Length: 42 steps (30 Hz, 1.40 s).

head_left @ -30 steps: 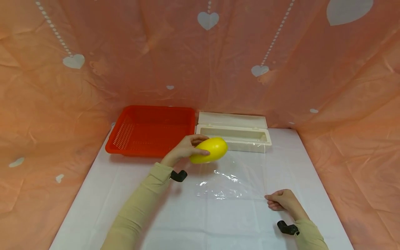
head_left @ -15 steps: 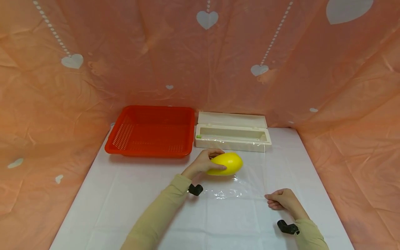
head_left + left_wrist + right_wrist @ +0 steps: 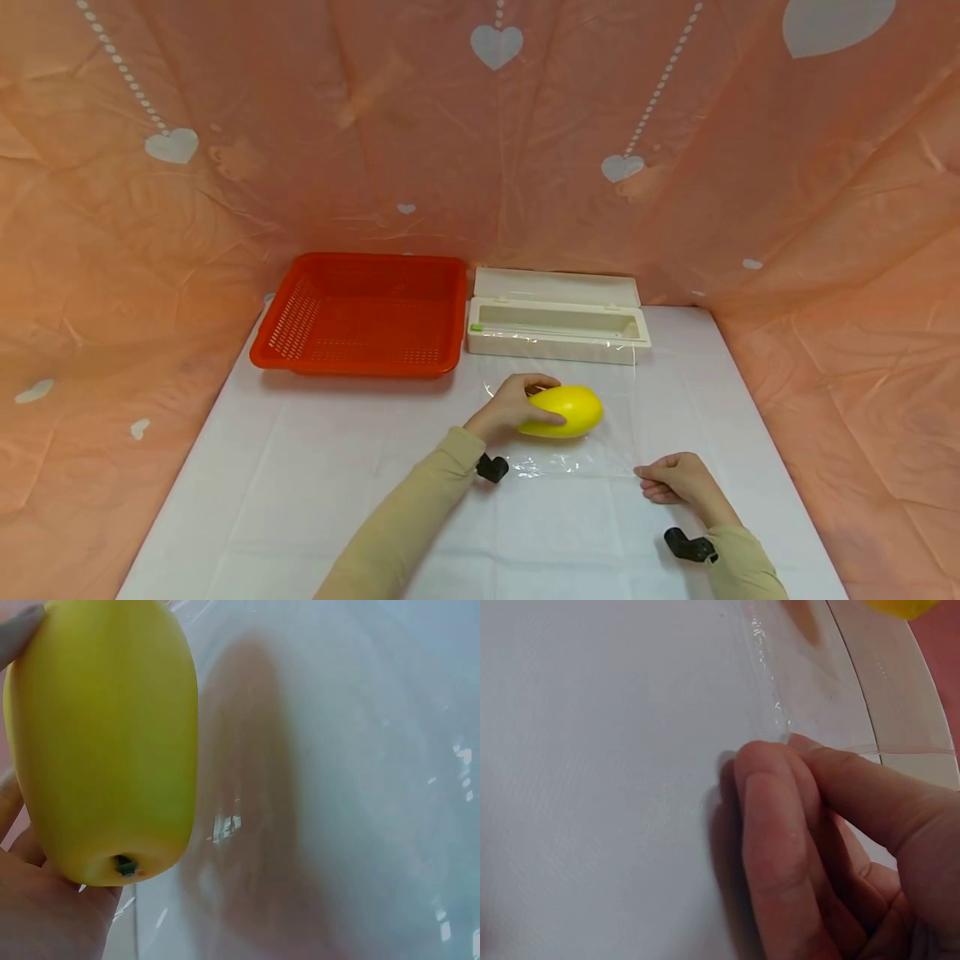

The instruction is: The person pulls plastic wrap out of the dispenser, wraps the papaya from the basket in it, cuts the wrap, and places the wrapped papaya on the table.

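My left hand (image 3: 517, 406) grips a smooth yellow melon (image 3: 573, 410) from its left end, thumb on the near side and fingers behind. In the left wrist view the melon (image 3: 112, 742) shows a small dark stem in a dimple, and its shadow falls on shiny film. Beneath it spreads a sheet of clear cling film (image 3: 611, 437), drawn from a white cling film dispenser (image 3: 555, 344). Whether melon and film touch, I cannot tell. My right hand (image 3: 678, 483) pinches the film's near right corner between thumb and index finger; the right wrist view shows these fingertips (image 3: 763, 757) at its edge.
A red perforated basket (image 3: 281, 364) stands at the back left, beside the dispenser. The dispenser's lid (image 3: 555, 287) is raised against the backdrop. A white cloth (image 3: 337, 500) covers the table, and a patterned orange curtain (image 3: 300, 167) encloses its back and sides.
My left hand has carried the melon right and toward me, from in front of the basket and dispenser to over the film. The right hand has stayed at the film's corner.
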Available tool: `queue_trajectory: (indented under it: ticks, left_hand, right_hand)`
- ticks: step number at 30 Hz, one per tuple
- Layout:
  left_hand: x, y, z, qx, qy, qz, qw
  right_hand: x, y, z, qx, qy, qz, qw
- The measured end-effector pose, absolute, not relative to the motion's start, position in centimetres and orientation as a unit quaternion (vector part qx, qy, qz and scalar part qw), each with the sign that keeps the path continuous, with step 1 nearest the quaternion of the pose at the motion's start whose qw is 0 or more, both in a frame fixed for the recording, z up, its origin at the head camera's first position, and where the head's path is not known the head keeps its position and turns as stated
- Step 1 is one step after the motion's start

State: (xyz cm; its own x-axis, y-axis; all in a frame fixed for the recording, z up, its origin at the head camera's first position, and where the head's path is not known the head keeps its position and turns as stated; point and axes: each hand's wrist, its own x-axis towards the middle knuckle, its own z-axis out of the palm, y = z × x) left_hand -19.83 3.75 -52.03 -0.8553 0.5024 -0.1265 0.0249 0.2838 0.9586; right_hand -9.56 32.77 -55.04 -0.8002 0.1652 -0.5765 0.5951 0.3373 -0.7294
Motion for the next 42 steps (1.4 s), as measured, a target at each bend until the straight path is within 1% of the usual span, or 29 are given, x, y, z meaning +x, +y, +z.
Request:
queue_trajectory:
  ticks: [6,15,22,27,42]
  left_hand:
    - [-19.6,4.0,-52.6,0.166,0.779,0.566,0.213]
    - [-19.3,4.5,-52.9,0.156,0.777,0.580,0.188]
    - [-19.0,4.8,-53.1,0.150,0.778,0.581,0.186]
    - [-18.8,5.0,-53.4,0.145,0.779,0.583,0.179]
    - [-18.6,4.9,-54.0,0.142,0.777,0.582,0.195]
  right_hand:
    - [-9.8,32.8,-55.1,0.243,0.790,-0.520,0.214]
    - [-9.7,32.4,-54.7,0.248,0.789,-0.523,0.204]
    - [-9.7,32.8,-54.7,0.240,0.789,-0.521,0.220]
    - [-9.7,32.9,-54.8,0.245,0.789,-0.520,0.218]
    - [-9.7,32.7,-55.0,0.254,0.792,-0.513,0.212]
